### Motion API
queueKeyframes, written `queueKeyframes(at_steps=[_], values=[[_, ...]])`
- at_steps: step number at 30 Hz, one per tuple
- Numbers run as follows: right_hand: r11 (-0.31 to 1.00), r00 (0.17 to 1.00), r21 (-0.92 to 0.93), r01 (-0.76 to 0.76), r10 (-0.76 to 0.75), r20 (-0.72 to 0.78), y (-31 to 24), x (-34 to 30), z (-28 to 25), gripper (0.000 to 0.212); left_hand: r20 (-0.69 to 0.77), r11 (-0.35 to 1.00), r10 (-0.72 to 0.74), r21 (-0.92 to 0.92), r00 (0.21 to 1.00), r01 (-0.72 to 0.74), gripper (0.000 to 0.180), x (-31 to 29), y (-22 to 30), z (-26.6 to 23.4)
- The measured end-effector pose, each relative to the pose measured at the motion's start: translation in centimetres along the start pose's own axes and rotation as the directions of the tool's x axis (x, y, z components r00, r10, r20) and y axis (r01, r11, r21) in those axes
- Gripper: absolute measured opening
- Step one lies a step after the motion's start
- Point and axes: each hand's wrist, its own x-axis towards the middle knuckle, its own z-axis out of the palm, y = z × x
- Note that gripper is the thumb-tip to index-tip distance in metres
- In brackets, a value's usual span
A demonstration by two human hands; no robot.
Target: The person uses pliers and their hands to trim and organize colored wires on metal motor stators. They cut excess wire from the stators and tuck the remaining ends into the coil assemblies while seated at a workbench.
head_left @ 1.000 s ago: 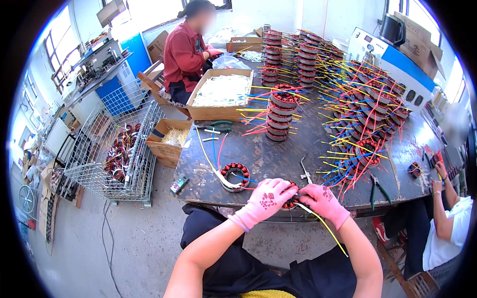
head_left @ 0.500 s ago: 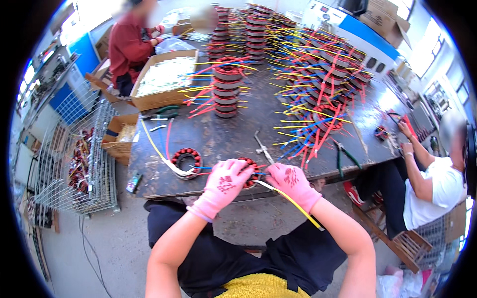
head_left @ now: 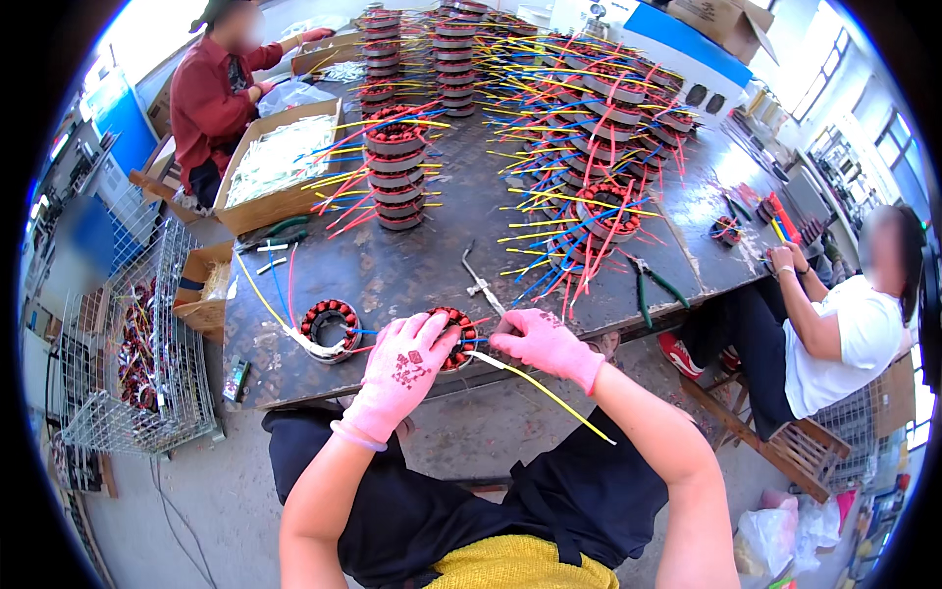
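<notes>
At the table's near edge, my left hand (head_left: 402,368) in a pink glove is closed over a motor stator (head_left: 457,344) with red windings, hiding much of its left side. My right hand (head_left: 546,346), also gloved, has its fingers pinched together just right of the stator, on a blue wire (head_left: 478,341) coming from it. A yellow wire (head_left: 559,401) in a white sleeve (head_left: 491,361) runs from the stator below my right hand and hangs past the edge. Left of my left hand lies another stator (head_left: 331,330) with a white sleeve along its rim.
Beyond my hands lies a thin metal tool (head_left: 481,285). Green-handled pliers (head_left: 648,290) rest to the right. Stator stacks (head_left: 397,172) stand farther back, beside a box of white pieces (head_left: 280,162). Co-workers sit at right (head_left: 834,344) and far left (head_left: 211,103).
The view has shifted, so the table's contents appear farther left. Both hands stay at the stator, and the yellow wire's free end hangs differently. The far-left person's arm now reaches out.
</notes>
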Motion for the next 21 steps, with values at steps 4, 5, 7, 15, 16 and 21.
queueKeyframes(at_steps=[4, 5, 7, 15, 16, 21], values=[[0.99, 0.998, -0.138, 0.037, -0.043, -0.037, 0.1, -0.5, -0.7, 0.046, -0.024, 0.993, 0.023, -0.111, 0.999, -0.026, 0.033, 1.6, 0.9, -1.8], [0.98, 0.99, -0.171, 0.101, -0.115, -0.078, 0.3, -0.7, -0.5, 0.044, -0.019, 0.98, -0.019, -0.196, 1.0, 0.015, 0.033, 1.5, 0.8, -1.8], [0.984, 0.992, -0.135, 0.118, -0.121, -0.018, -0.1, -0.2, -0.5, 0.04, -0.057, 0.982, 0.013, -0.185, 0.998, -0.024, 0.032, 1.3, 0.5, -2.7], [0.964, 0.994, 0.253, 0.077, -0.094, 0.059, 1.1, 0.0, 0.5, 0.032, 0.308, 0.994, 0.028, -0.108, 0.951, 0.006, 0.116, 1.0, -0.4, -2.5], [0.966, 0.992, 0.25, 0.063, -0.089, 0.091, 1.2, 0.1, 0.5, 0.032, 0.311, 0.996, 0.02, -0.088, 0.95, 0.008, 0.118, 0.9, -0.4, -2.3], [0.98, 0.997, 0.191, 0.055, -0.063, 0.035, 1.0, 0.1, 0.8, 0.031, 0.253, 0.996, -0.072, 0.074, 0.965, 0.055, 0.103, -0.4, -0.6, 0.8]])
